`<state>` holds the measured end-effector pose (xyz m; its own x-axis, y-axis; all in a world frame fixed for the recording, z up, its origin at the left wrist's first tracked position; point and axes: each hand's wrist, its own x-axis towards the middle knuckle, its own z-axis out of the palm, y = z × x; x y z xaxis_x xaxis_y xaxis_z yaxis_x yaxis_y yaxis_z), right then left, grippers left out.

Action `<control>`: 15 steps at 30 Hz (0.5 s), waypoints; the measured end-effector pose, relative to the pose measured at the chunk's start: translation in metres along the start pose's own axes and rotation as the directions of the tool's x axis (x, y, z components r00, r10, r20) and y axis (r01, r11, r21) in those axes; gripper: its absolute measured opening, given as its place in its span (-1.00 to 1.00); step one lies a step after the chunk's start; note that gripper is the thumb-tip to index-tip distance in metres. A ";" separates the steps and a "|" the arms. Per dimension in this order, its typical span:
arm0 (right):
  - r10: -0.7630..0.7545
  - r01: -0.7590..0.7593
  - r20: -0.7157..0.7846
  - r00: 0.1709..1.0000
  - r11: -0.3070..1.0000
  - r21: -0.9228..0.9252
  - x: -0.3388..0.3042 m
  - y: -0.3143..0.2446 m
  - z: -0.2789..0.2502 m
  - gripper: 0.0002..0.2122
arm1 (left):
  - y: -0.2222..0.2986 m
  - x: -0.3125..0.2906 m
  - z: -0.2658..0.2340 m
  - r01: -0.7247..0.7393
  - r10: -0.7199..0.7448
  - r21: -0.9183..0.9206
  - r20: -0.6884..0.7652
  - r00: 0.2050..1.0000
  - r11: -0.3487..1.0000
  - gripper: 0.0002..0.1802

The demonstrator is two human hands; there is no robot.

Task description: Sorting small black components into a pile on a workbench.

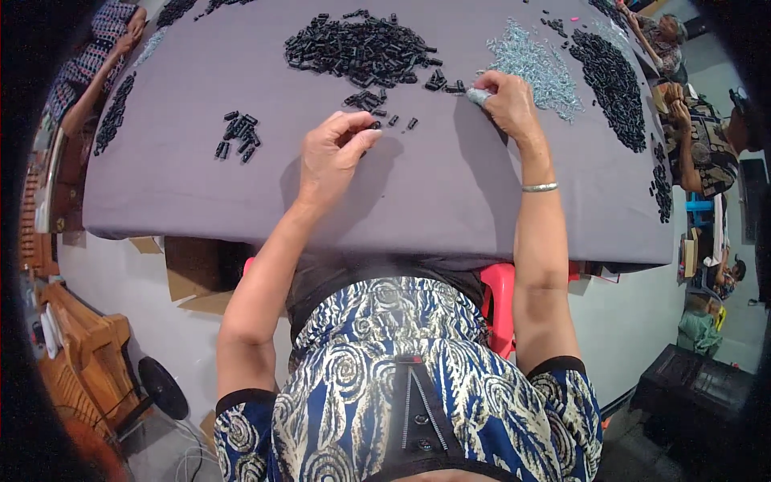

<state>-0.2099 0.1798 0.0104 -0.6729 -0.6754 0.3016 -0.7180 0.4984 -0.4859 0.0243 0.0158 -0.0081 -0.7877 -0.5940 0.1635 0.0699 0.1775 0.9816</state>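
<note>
My left hand (pixel 331 153) pinches a small black cylindrical part (pixel 375 125) between thumb and forefinger, above the grey-covered table. My right hand (pixel 509 104) is closed at the near left edge of a heap of small clear, pale-blue pieces (pixel 536 68). A pale wrapping (pixel 479 96) covers one of its fingertips, and what the fingers hold, if anything, is hidden. Between the hands lie two loose black parts (pixel 412 124) and a small cluster of them (pixel 366 100). Beyond is a large heap of black cylindrical parts (pixel 357 50). A smaller group (pixel 238 135) lies to the left.
The grey cloth (pixel 434 201) covers the wide table. A long black heap (pixel 612 88) lies at the right, another (pixel 116 112) at the left edge. Other people sit at the left (pixel 100 56) and right (pixel 707 145). Under the table's near edge stands a cardboard box (pixel 197 273).
</note>
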 end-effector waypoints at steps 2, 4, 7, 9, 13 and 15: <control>-0.008 0.008 -0.001 1.000 1.000 0.002 0.001 -0.001 0.001 -0.86 | 0.000 0.000 0.000 -0.010 0.010 -0.002 0.000 1.000 1.000 -0.85; -0.016 0.016 -0.003 1.000 1.000 0.005 0.001 -0.003 0.001 -0.85 | -0.001 0.000 0.000 -0.020 0.020 -0.004 0.000 1.000 1.000 -0.85; 0.001 -0.002 0.029 1.000 0.998 0.055 0.002 -0.004 -0.001 -0.88 | 0.000 -0.001 -0.002 -0.027 0.027 0.029 0.008 1.000 0.999 -0.86; 0.054 -0.089 0.100 0.993 0.917 0.389 0.004 -0.010 -0.004 -0.92 | 0.001 -0.003 -0.001 -0.026 0.026 -0.004 -0.001 1.000 1.000 -0.86; -0.019 -0.130 0.217 0.976 0.749 0.650 -0.004 -0.043 -0.003 -0.97 | 0.000 0.000 0.000 -0.037 0.037 0.002 0.004 0.999 0.999 -0.85; -0.131 -0.130 0.269 0.954 0.630 0.766 -0.012 -0.065 0.009 -0.95 | -0.002 -0.001 0.001 -0.056 0.056 0.018 0.001 0.998 0.998 -0.86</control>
<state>-0.1531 0.1508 0.0314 -0.5005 -0.8558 0.1306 -0.2291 -0.0146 -0.9733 0.0238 0.0167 -0.0104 -0.7832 -0.5823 0.2182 0.1028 0.2249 0.9689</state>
